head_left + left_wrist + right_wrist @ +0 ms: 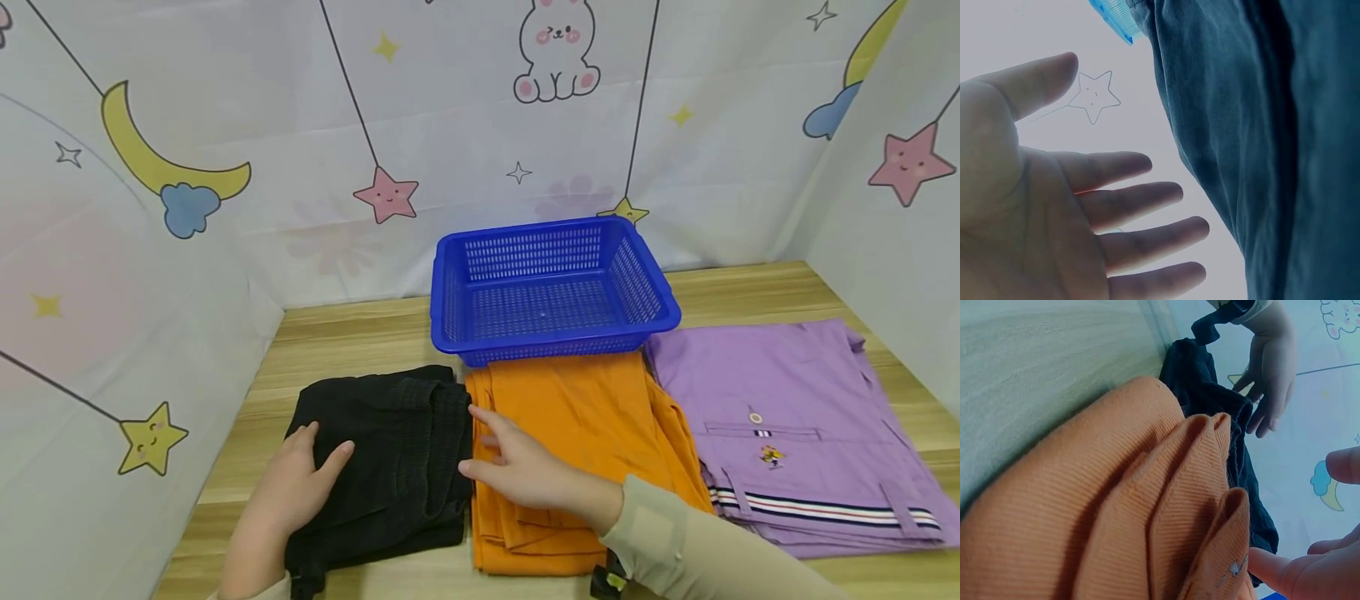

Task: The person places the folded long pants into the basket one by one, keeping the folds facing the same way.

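Standing along the left, far and right sides of the bench (360, 333) are pale cloth walls (480, 125), bearing printed stars, two moons (142, 167) and one rabbit (557, 50). The bench is showing a wood grain and running out of view at the near edge. Three folded garments and one basket are resting on it. The purple garment (787, 392) is lying at the right, its near right tip reaching the picture's edge. The orange garment (577, 408) is lying in the middle, the right arm partly covering it. The blue basket (558, 341) is sitting on the far side, just behind the orange cloth. The black garment (367, 450) is lying at the left, just beside the orange one.

Two hands are showing: the left hand (303, 479) is hovering by the black garment's left side, the right hand (525, 462) where black meets orange. Both hands' fingers are standing wide and holding nothing; whether the right ones are touching cloth is remaining unclear. One small dark object (609, 581) is peeking out beside the right sleeve (705, 542), mostly hidden.
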A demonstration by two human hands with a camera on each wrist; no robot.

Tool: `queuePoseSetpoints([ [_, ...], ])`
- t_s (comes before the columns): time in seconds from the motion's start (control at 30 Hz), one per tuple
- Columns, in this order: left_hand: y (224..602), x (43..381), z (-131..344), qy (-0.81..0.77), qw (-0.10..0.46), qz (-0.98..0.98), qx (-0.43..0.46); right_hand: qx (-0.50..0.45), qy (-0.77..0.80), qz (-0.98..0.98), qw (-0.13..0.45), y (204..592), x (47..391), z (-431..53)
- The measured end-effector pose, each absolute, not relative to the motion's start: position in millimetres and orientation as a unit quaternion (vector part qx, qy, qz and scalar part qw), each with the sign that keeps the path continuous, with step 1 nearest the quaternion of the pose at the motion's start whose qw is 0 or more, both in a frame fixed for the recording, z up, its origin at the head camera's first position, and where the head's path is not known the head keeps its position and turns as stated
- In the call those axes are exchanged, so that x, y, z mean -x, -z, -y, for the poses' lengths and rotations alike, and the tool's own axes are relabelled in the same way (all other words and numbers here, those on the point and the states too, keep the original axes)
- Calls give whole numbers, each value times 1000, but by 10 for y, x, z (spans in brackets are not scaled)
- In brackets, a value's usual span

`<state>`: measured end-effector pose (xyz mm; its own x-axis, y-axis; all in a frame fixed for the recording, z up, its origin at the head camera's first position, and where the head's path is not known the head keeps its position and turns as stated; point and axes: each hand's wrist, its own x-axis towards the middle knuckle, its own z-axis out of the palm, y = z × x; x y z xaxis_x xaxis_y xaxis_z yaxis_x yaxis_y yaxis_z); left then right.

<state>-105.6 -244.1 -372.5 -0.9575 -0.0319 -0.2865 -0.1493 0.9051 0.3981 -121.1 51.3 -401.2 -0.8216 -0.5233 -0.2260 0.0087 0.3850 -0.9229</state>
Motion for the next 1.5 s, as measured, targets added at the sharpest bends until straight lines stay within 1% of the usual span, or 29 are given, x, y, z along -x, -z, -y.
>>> queuePoseSetpoints([
  [0.17, 3746, 1055, 2457, -209, 141, -966, 51, 155, 544, -784, 256, 4022, 1207, -475],
  [0.47, 3795, 1059, 2496, -219, 172, -958, 67, 141, 556, -771, 278, 4042, 1181, -416],
  [0.77, 3808, 1047, 2560, -226, 187, -952, 84, 111, 585, -747, 296, 4043, 1172, -389],
  [1.1, 3858, 1021, 2654, -225, 192, -950, 97, 85, 619, -719, 305, 4048, 1150, -349],
  [1.5, 3927, 1008, 2786, -228, 210, -944, 116, 53, 594, -746, 298, 4026, 1099, -303],
])
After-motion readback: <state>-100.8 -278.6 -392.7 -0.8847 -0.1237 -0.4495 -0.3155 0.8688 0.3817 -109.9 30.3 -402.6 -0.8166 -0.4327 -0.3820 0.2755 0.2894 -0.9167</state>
